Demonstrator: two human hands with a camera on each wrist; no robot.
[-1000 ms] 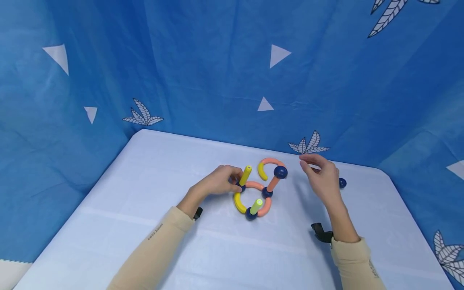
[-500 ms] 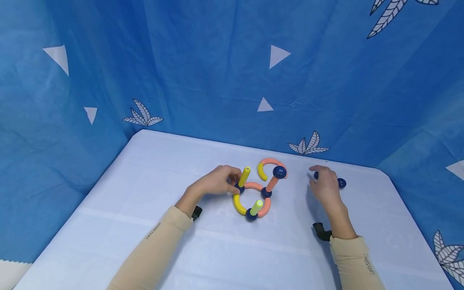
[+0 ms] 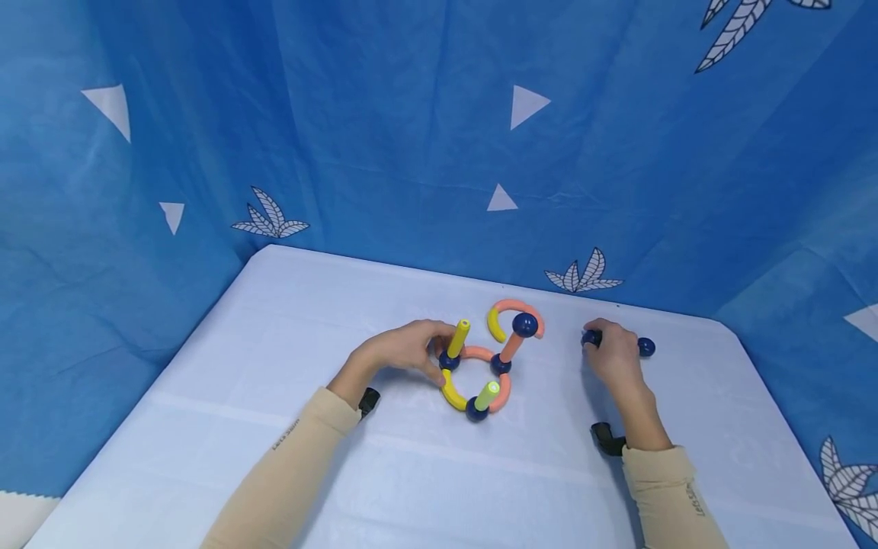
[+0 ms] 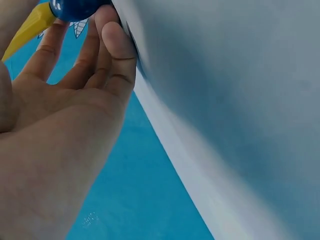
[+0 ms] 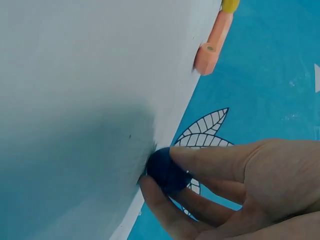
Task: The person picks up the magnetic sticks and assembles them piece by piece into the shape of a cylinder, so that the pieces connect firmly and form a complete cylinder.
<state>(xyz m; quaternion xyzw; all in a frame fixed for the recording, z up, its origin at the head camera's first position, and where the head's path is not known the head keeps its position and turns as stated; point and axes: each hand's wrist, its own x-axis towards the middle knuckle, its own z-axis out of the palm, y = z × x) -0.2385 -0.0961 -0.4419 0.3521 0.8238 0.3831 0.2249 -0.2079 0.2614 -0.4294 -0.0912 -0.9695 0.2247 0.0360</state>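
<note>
While the right hand (image 3: 615, 358) pinches a ball (image 3: 590, 337) between thumb and fingers at the desk (image 3: 453, 480), the left hand (image 3: 406, 347) has its fingers parted around the left corner of the ring (image 3: 478, 353), contact unclear.

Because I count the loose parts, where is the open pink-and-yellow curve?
In the head view, the open curve lies right of centre on the table, behind the closed ring.

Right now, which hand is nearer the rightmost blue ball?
Right. The right hand is just left of that ball, pinching another ball; the left hand is well left, at the ring.
</note>
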